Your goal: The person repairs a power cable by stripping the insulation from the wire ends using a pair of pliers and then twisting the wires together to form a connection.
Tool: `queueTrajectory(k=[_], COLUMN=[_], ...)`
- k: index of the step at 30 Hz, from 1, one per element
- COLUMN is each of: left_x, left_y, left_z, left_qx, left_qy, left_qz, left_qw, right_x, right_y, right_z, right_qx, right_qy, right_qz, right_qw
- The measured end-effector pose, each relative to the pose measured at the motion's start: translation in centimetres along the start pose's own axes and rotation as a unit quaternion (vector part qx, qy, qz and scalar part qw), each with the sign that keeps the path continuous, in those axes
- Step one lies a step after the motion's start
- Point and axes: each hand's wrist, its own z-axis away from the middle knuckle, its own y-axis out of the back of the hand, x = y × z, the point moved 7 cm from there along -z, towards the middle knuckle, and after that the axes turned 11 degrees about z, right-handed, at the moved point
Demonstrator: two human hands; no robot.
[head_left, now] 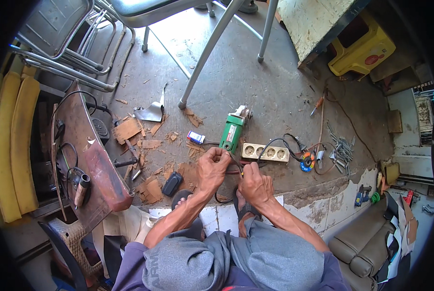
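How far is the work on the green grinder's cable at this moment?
Looks done: the green angle grinder lies on the floor beside the power strip. In hand: the left hand and right hand both grip its dark cable together. What remains cannot be judged; the cable end is hidden.

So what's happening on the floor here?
A person sits low over a dusty floor, both hands busy with a dark cable. The left hand grips it near a green angle grinder; the right hand pinches it close by. A white power strip lies just beyond, with wood scraps to the left and a pile of screws to the right.
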Motion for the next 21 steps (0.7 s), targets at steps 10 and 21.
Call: queueTrajectory(k=[10, 21], left_x=[0.8, -0.7], left_y=[-0.6, 0.2], left_z=[-0.3, -0.5], left_qx=[-0.037, -0.041], left_qy=[0.000, 0.060], left_qz=[0.097, 0.129], left_qw=[0.995, 0.989], right_x=[0.7, 1.0], right_y=[-0.5, -5.3], right_z=[-0.6, 0.9], right_qx=[0.003, -0.269], right_qy=[-0.007, -0.187], right_qz=[-0.241, -0.539], right_qw=[0.971, 0.776])
